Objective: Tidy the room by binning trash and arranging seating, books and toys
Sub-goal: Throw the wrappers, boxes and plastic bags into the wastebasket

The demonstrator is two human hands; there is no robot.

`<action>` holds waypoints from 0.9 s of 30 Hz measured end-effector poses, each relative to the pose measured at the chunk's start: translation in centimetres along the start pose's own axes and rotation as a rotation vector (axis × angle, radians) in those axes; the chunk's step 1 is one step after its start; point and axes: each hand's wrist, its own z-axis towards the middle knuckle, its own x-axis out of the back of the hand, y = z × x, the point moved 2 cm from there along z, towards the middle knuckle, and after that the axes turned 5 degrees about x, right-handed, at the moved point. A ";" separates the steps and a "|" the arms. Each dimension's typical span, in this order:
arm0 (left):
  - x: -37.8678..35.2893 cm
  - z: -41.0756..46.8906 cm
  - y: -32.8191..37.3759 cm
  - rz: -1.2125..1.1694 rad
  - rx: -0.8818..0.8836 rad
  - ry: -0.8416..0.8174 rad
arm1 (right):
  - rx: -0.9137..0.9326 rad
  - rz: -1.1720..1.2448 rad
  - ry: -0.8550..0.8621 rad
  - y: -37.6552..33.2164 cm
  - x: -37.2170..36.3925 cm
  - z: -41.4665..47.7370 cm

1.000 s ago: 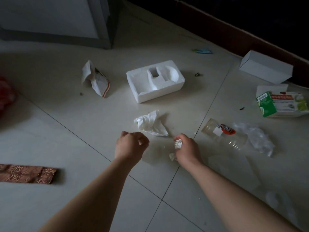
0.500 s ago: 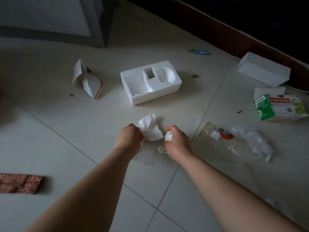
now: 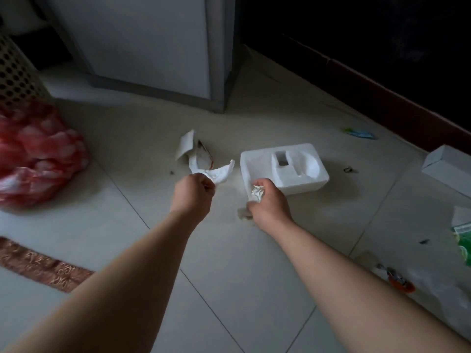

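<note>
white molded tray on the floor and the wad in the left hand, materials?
Molded tray: looks like expanded polystyrene foam; matte white, thick walls, shaped recesses. Wad in the left hand: likely tissue or thin paper; soft, crumpled, matte white folds, though the frame is slightly blurred.

I see a white crumpled tissue (image 3: 221, 172) lifted off the tiles, one end pinched, the rest trailing up and right. A smaller tight paper wad (image 3: 257, 192) is balled up. On the floor: a torn white wrapper (image 3: 194, 154) lying crumpled, and a white foam tray (image 3: 283, 167) flat, hollows up.
</note>
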 end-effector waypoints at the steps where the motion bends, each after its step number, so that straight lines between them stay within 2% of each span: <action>1: 1.4 0.5 0.1 -0.023 0.013 0.018 | 0.024 0.016 -0.013 -1.4 -0.2 0.5; 11: 21.6 4.5 0.4 -0.114 0.157 0.271 | 0.228 0.142 -0.115 -19.1 -2.7 2.4; 18: 30.3 6.8 -4.8 -0.206 0.217 0.417 | 0.358 0.155 -0.164 -29.6 -8.7 4.0; 23: 36.0 10.9 -10.4 -0.393 0.262 0.482 | 0.381 0.228 -0.176 -36.8 -15.2 5.7; 27: 41.7 15.5 -14.4 -0.435 0.261 0.578 | 0.425 0.255 -0.160 -43.4 -20.7 7.2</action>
